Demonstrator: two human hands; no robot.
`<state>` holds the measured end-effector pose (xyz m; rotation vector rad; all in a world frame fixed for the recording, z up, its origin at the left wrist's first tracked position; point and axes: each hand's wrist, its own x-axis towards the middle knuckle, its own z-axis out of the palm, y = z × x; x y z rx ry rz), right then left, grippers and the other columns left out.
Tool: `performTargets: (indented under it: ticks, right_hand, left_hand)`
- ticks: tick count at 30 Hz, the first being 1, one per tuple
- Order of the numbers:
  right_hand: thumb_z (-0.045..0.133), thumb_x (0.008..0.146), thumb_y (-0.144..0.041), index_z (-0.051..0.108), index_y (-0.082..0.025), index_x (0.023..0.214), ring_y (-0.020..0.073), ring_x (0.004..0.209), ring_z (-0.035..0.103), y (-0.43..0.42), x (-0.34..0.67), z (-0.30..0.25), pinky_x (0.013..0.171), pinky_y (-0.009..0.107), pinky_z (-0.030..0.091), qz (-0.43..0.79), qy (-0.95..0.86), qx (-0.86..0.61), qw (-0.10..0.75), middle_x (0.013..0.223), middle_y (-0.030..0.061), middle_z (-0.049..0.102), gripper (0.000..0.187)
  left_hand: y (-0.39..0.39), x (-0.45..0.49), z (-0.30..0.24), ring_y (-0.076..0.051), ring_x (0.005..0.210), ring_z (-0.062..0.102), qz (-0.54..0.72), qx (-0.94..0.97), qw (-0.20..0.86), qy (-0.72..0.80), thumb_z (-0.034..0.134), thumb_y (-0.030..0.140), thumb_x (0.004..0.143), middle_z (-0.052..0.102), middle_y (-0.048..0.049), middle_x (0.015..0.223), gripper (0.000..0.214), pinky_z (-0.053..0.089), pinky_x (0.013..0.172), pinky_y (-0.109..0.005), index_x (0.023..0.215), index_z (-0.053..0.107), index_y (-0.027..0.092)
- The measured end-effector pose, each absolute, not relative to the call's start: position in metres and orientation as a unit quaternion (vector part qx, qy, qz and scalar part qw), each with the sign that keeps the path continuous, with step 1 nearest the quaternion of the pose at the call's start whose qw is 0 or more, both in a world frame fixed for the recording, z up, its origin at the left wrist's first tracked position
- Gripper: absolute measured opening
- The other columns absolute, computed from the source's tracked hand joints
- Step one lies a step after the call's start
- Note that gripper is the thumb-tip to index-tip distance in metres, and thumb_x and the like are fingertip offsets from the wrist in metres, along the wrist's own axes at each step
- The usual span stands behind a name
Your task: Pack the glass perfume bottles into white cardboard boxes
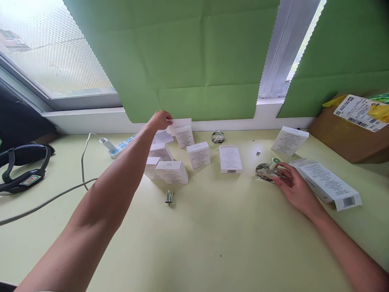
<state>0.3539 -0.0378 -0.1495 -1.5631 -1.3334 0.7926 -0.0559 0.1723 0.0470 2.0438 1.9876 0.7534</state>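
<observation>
At the back of the table, my left hand (159,120) is closed on the open flap of a small white printed box (184,137). Its arm covers part of the things behind it. Over on the right, my right hand (291,184) grips a round glass perfume bottle (266,173) with a silver cap (274,163), which lies low on the tabletop. Close to this hand lies a long white carton (326,180) with an open end flap. A second glass bottle (218,137) stands near the wall. A loose silver cap (169,197) sits nearer to me.
Several white boxes (199,155) stand mid-table; one (230,159) lies flat. Another white box (289,140) stands before a brown parcel (349,127). At left are a power strip (120,148), a grey cable (60,195) and black goggles (27,168). A tiny metal piece (258,153) lies right.
</observation>
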Motion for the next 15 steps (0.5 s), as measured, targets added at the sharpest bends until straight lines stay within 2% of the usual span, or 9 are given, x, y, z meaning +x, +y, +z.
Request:
performTargets:
  ticks: [2, 3, 5, 6, 7, 9, 11, 13, 15]
  right_hand:
    - [0.070, 0.081, -0.057, 0.041, -0.038, 0.144, 0.0359, 0.136, 0.051, -0.040, 0.355, -0.143, 0.112, 0.060, 0.040, 0.329, -0.545, -0.633, 0.440, 0.145, 0.0086, 0.056, 0.072]
    - [0.073, 0.078, -0.056, 0.037, -0.040, 0.147, 0.0365, 0.137, 0.049, -0.042, 0.356, -0.138, 0.112, 0.060, 0.041, 0.325, -0.554, -0.630, 0.437, 0.148, 0.0074, 0.053, 0.079]
    - [0.078, 0.073, -0.054, 0.037, -0.044, 0.146, 0.0376, 0.137, 0.049, -0.046, 0.356, -0.124, 0.111, 0.059, 0.042, 0.295, -0.573, -0.616, 0.453, 0.150, 0.0043, 0.051, 0.085]
    - [0.079, 0.072, -0.053, 0.041, -0.045, 0.144, 0.0378, 0.135, 0.050, -0.049, 0.354, -0.114, 0.111, 0.059, 0.043, 0.269, -0.576, -0.610, 0.473, 0.148, 0.0029, 0.052, 0.082]
    - [0.078, 0.072, -0.054, 0.046, -0.045, 0.139, 0.0375, 0.133, 0.052, -0.051, 0.350, -0.104, 0.111, 0.058, 0.044, 0.240, -0.575, -0.605, 0.496, 0.146, 0.0017, 0.053, 0.074]
    - [0.072, 0.079, -0.054, 0.055, -0.043, 0.128, 0.0358, 0.128, 0.055, -0.057, 0.336, -0.080, 0.112, 0.058, 0.043, 0.180, -0.565, -0.602, 0.535, 0.138, 0.0008, 0.057, 0.053]
    - [0.064, 0.087, -0.053, 0.062, -0.040, 0.116, 0.0327, 0.117, 0.061, -0.059, 0.313, -0.059, 0.109, 0.057, 0.045, 0.148, -0.574, -0.595, 0.543, 0.123, 0.0018, 0.062, 0.032]
    - [0.056, 0.093, -0.053, 0.063, -0.036, 0.113, 0.0301, 0.096, 0.068, -0.058, 0.286, -0.044, 0.092, 0.057, 0.055, 0.208, -0.601, -0.590, 0.498, 0.108, 0.0037, 0.067, 0.028]
    - [0.053, 0.095, -0.053, 0.061, -0.035, 0.121, 0.0299, 0.094, 0.068, -0.051, 0.262, -0.038, 0.086, 0.056, 0.057, 0.296, -0.638, -0.567, 0.429, 0.113, 0.0047, 0.067, 0.033]
  left_hand:
    - [0.178, -0.063, 0.064, -0.025, 0.106, 0.060, 0.234, 0.700, 0.082, 0.670, 0.075, 0.017, 0.081, 0.069, -0.0077, 0.098, 0.009, 0.044, 0.105, -0.047, 0.088, 0.069, 0.013]
    - [0.179, -0.066, 0.073, -0.025, 0.105, 0.059, 0.232, 0.706, 0.073, 0.665, 0.075, 0.013, 0.078, 0.068, -0.0062, 0.092, 0.008, 0.042, 0.106, -0.047, 0.082, 0.068, 0.014]
    - [0.174, -0.070, 0.094, -0.022, 0.107, 0.055, 0.254, 0.722, 0.032, 0.642, 0.070, 0.012, 0.082, 0.063, -0.0025, 0.084, 0.003, 0.039, 0.106, -0.050, 0.083, 0.067, 0.013]
    - [0.167, -0.070, 0.104, -0.021, 0.109, 0.053, 0.271, 0.725, 0.013, 0.633, 0.062, 0.013, 0.088, 0.059, -0.0011, 0.082, 0.005, 0.035, 0.106, -0.053, 0.088, 0.067, 0.011]
    - [0.157, -0.069, 0.112, -0.019, 0.113, 0.050, 0.283, 0.728, 0.004, 0.624, 0.052, 0.016, 0.095, 0.056, -0.0001, 0.081, 0.016, 0.031, 0.106, -0.055, 0.095, 0.066, 0.009]
    - [0.130, -0.062, 0.123, -0.019, 0.107, 0.050, 0.313, 0.731, -0.010, 0.606, 0.057, 0.023, 0.094, 0.057, 0.0010, 0.081, 0.017, 0.033, 0.104, -0.056, 0.102, 0.065, 0.011]
    - [0.099, -0.049, 0.122, -0.015, 0.094, 0.054, 0.378, 0.740, -0.003, 0.556, 0.061, 0.027, 0.093, 0.061, 0.0018, 0.082, 0.016, 0.042, 0.098, -0.052, 0.102, 0.065, 0.014]
    - [0.070, -0.034, 0.109, -0.012, 0.085, 0.058, 0.445, 0.737, 0.040, 0.507, 0.063, 0.025, 0.090, 0.063, 0.0015, 0.086, 0.013, 0.050, 0.090, -0.042, 0.099, 0.063, 0.015]
    - [0.049, -0.019, 0.089, -0.012, 0.084, 0.062, 0.477, 0.747, 0.111, 0.449, 0.065, 0.023, 0.089, 0.066, -0.0004, 0.091, 0.010, 0.053, 0.082, -0.033, 0.096, 0.061, 0.017]
